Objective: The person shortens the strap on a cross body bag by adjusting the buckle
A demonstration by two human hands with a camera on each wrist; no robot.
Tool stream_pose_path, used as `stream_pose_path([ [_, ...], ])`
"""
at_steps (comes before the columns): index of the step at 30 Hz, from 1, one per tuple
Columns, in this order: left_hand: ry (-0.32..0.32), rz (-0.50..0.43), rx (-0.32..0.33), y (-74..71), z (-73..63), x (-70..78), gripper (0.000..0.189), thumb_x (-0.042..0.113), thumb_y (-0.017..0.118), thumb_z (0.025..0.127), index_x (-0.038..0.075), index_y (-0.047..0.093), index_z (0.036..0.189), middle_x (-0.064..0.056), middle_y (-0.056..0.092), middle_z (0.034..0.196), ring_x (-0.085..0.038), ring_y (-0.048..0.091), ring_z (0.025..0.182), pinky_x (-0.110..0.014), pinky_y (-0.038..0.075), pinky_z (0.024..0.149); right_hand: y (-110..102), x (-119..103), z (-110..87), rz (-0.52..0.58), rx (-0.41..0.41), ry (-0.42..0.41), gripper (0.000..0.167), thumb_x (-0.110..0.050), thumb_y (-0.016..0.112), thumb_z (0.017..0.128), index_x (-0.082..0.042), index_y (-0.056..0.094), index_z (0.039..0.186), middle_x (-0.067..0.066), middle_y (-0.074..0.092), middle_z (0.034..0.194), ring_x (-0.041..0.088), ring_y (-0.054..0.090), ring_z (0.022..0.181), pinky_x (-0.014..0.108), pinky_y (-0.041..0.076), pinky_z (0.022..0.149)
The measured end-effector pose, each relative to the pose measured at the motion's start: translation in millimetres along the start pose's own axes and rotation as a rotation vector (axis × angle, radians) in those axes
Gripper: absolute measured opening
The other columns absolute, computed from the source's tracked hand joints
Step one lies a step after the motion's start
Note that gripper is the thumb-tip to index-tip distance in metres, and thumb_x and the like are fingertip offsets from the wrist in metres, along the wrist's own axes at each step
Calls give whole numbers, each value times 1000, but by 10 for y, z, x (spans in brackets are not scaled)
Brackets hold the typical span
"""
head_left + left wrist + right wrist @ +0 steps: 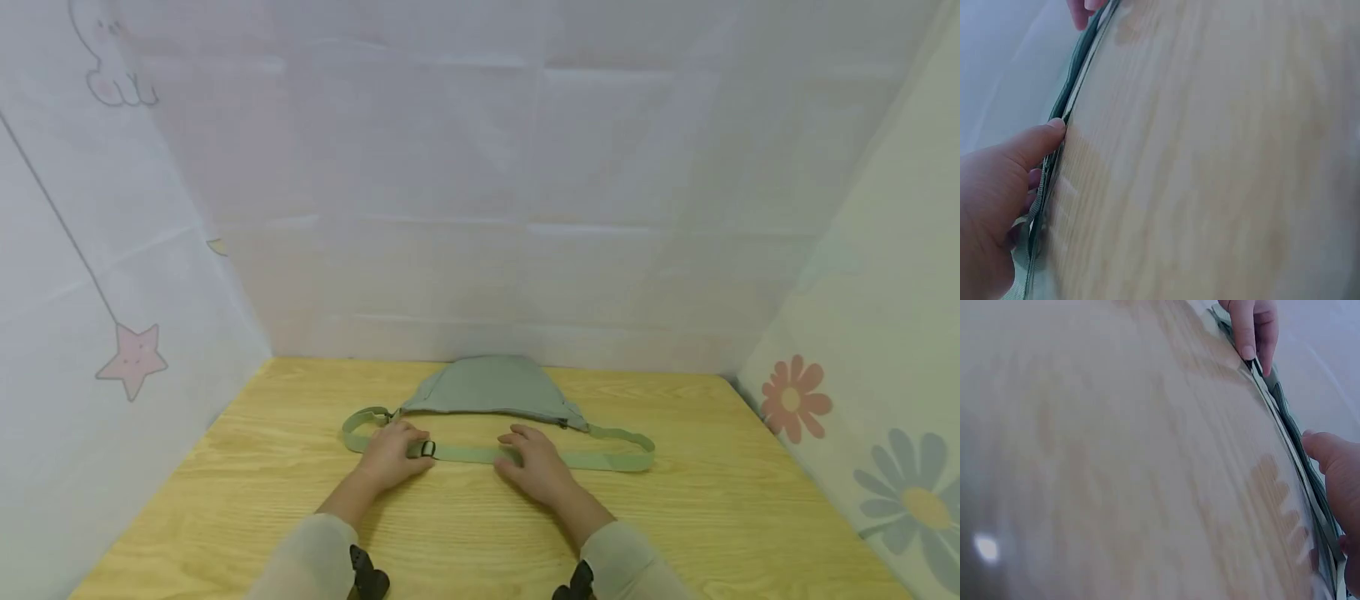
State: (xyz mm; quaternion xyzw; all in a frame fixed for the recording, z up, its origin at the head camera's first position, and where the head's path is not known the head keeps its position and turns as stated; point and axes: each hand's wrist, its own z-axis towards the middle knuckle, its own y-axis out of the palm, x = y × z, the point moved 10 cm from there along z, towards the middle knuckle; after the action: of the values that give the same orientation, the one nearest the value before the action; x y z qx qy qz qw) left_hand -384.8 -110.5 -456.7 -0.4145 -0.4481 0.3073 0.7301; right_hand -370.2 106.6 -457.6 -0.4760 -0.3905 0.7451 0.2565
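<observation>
A grey-green waist bag (pixel 491 387) lies at the back of the table, its light green strap (pixel 468 454) looped toward me. My left hand (pixel 390 457) holds the strap beside a black slider buckle (pixel 428 449), thumb on the near edge and fingers on the far side. The left thumb (pixel 1050 134) meets the strap edge in the left wrist view. Farther right along the strap, my right hand (pixel 536 467) rests over it with loosely spread fingers. In the right wrist view the right thumb (pixel 1325 450) lies right beside the strap.
The wood-grain table (pixel 465 533) runs back to a pale hanging cloth (pixel 495 183). Side cloths printed with a pink star (pixel 132 360) and flowers (pixel 797 398) flank the table. The strap's right bend (pixel 641 454) lies beyond my right hand.
</observation>
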Motion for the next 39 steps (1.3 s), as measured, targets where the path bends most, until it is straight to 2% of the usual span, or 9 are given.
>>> stream_pose_path([
  [6,-5,-32,21,18,-39,34,38,34,77,84,12,72,115,-4,64,106,-24,58,101,-50,43,94,88,-59,-1,40,1,-10,41,-36,66,93,-10,65,124,18,51,143,41,44,133,60,38,105],
  [14,-32,-114,65,42,-99,37,39,33,79,82,13,72,114,-4,67,108,-26,59,104,-50,44,94,166,-141,6,45,-1,-40,39,-36,67,92,-12,66,122,18,53,140,40,46,132,59,38,106],
  [21,1,-152,108,45,-144,188,37,33,80,81,14,73,111,-3,71,109,-26,60,106,-48,45,95,185,-247,23,49,6,-71,40,-35,70,90,-11,67,121,16,58,134,39,50,127,58,40,103],
  [27,21,-194,83,75,-185,343,39,33,80,81,13,72,113,-3,72,110,-24,59,106,-48,45,94,256,-337,28,67,-33,-87,45,-41,72,87,-14,66,123,9,61,129,34,53,124,56,42,102],
  [31,10,-247,65,98,-207,355,40,34,79,81,14,71,115,-3,72,113,-25,60,109,-49,45,95,295,-368,21,73,-55,-95,46,-43,73,86,-16,66,123,4,64,126,29,54,121,54,42,102],
  [39,29,-319,38,113,-219,384,42,34,80,81,13,71,117,-2,71,114,-24,62,109,-45,47,96,265,-462,14,88,-18,-156,39,-36,76,85,-14,70,116,3,70,116,24,59,110,54,40,100],
])
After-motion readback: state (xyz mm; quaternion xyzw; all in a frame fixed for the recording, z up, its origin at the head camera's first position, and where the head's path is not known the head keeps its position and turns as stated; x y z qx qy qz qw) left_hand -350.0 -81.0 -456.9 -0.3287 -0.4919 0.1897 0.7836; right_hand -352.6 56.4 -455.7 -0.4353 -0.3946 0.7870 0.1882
